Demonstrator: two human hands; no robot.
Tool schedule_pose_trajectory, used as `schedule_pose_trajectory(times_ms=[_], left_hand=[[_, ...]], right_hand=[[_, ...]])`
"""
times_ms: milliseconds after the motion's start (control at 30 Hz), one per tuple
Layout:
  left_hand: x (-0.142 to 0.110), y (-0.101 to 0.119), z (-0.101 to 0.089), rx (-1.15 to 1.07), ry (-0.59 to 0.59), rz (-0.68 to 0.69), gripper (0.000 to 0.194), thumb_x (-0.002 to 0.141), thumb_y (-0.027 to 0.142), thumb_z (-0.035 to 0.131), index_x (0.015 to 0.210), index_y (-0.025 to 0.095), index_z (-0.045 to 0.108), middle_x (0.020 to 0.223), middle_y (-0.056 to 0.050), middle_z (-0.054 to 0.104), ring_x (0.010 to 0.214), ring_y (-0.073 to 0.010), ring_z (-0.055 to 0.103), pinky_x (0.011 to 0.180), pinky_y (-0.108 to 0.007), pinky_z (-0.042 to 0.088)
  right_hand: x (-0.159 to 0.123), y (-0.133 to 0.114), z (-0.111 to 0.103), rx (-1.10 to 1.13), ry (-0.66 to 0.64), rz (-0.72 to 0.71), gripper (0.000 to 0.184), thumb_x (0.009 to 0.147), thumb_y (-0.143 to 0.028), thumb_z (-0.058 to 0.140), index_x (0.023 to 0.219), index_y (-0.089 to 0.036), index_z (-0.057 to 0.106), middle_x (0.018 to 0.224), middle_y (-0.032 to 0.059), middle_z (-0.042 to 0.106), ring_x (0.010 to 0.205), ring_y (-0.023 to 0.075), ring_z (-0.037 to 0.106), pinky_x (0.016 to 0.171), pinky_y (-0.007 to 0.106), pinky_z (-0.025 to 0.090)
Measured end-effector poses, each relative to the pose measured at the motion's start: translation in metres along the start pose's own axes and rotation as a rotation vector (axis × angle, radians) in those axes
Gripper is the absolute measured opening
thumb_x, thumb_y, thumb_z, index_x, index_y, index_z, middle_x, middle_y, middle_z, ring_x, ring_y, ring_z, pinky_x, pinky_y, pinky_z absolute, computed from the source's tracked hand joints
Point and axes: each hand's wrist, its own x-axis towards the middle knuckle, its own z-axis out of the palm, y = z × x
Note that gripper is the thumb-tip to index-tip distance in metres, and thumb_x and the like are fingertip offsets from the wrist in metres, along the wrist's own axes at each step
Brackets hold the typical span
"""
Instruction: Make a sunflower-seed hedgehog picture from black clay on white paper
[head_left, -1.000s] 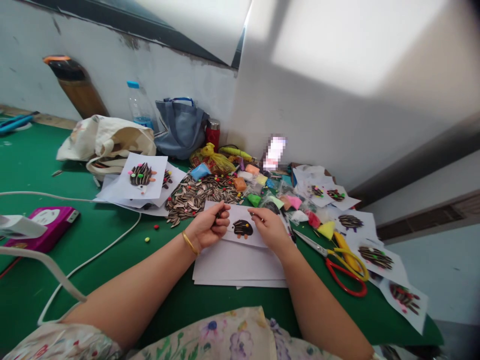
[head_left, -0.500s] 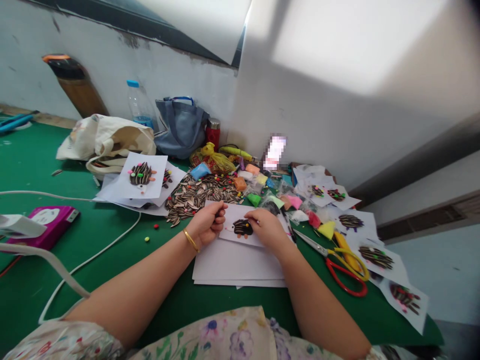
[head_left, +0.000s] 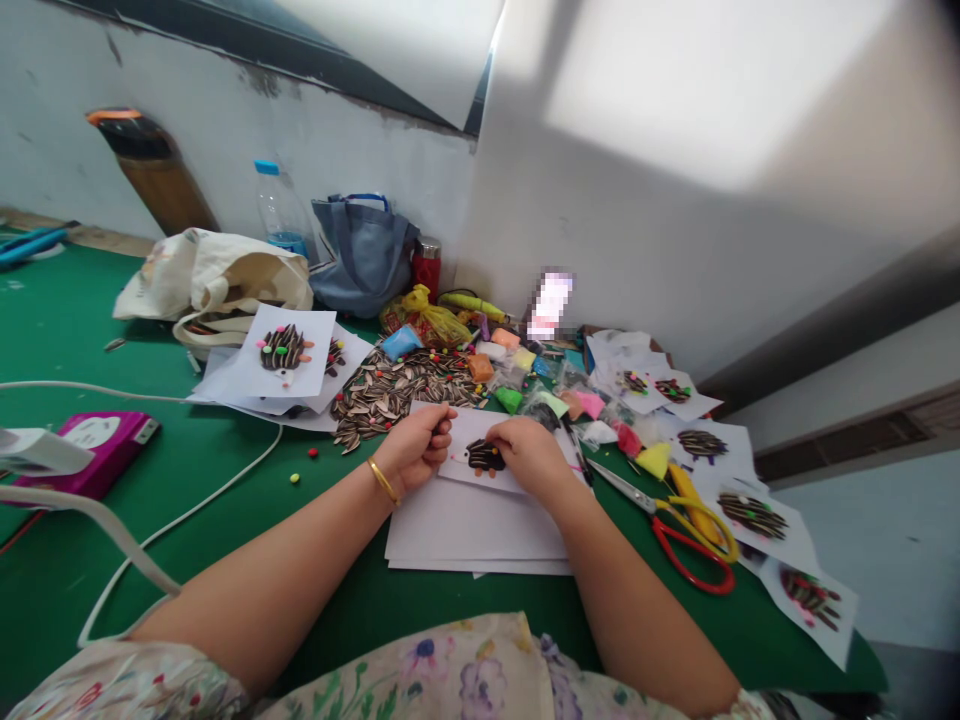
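Note:
My left hand (head_left: 415, 450) is curled shut above the paper's left edge, and a small dark sunflower seed seems held in its fingers, mostly hidden. A gold bangle (head_left: 382, 481) circles that wrist. My right hand (head_left: 529, 460) bends over a dark clay hedgehog shape (head_left: 486, 456) on a white sheet (head_left: 469, 425), its fingertips touching the clay's right side. Beneath lies a stack of white paper (head_left: 476, 535). A heap of striped sunflower seeds (head_left: 397, 392) lies just beyond my left hand.
Finished seed-covered hedgehog pictures (head_left: 283, 352) lie left and right on the green table mat (head_left: 337, 590). Packets of coloured clay (head_left: 517, 375), red-and-yellow scissors (head_left: 679, 530), loose beads, white cables (head_left: 150, 510), a pink box (head_left: 94, 445), bags and a water bottle (head_left: 279, 208) surround my hands.
My right hand has moved left and closed over the clay hedgehog, covering more of its right side. My left hand has drawn slightly left and toward me.

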Motion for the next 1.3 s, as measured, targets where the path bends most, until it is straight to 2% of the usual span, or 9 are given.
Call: schedule_pose_trajectory(times_ms=[533, 733, 867, 1300], left_hand=[[0.0, 0.0, 0.001, 0.002, 0.005, -0.012, 0.01, 0.088, 0.019, 0.052, 0.079, 0.014, 0.052, 0.059, 0.007, 0.037, 0.036, -0.0003, 0.028, 0.03, -0.01, 0.012], [-0.001, 0.001, 0.001, 0.006, 0.008, -0.01, 0.011, 0.088, 0.019, 0.051, 0.078, 0.014, 0.052, 0.059, 0.007, 0.037, 0.036, -0.0002, 0.028, 0.03, -0.01, 0.012], [-0.001, 0.0, 0.001, 0.005, 0.007, -0.009, 0.01, 0.087, 0.018, 0.051, 0.078, 0.014, 0.052, 0.059, 0.007, 0.037, 0.036, -0.0003, 0.028, 0.03, -0.01, 0.012], [0.001, 0.0, 0.0, 0.007, 0.013, -0.007, 0.01, 0.087, 0.018, 0.052, 0.078, 0.014, 0.053, 0.059, 0.007, 0.037, 0.036, -0.0003, 0.028, 0.03, -0.01, 0.012]], right_hand=[[0.002, -0.003, 0.001, 0.009, -0.065, -0.02, 0.022, 0.084, -0.009, 0.054, 0.084, -0.02, 0.073, 0.08, 0.0031, 0.072, 0.079, 0.0162, 0.061, 0.073, 0.023, 0.039], [0.0, 0.001, -0.004, -0.05, -0.045, 0.037, 0.021, 0.088, -0.017, 0.054, 0.097, -0.022, 0.072, 0.092, 0.0048, 0.072, 0.085, 0.0179, 0.062, 0.076, 0.026, 0.04], [-0.001, 0.006, -0.004, -0.031, -0.013, 0.011, 0.017, 0.087, -0.017, 0.058, 0.091, -0.022, 0.074, 0.092, 0.0043, 0.071, 0.089, 0.0176, 0.06, 0.082, 0.027, 0.04], [-0.001, 0.01, 0.003, -0.026, 0.019, -0.049, 0.015, 0.087, -0.018, 0.06, 0.086, -0.023, 0.074, 0.087, 0.0029, 0.07, 0.084, 0.0166, 0.058, 0.08, 0.027, 0.039]])
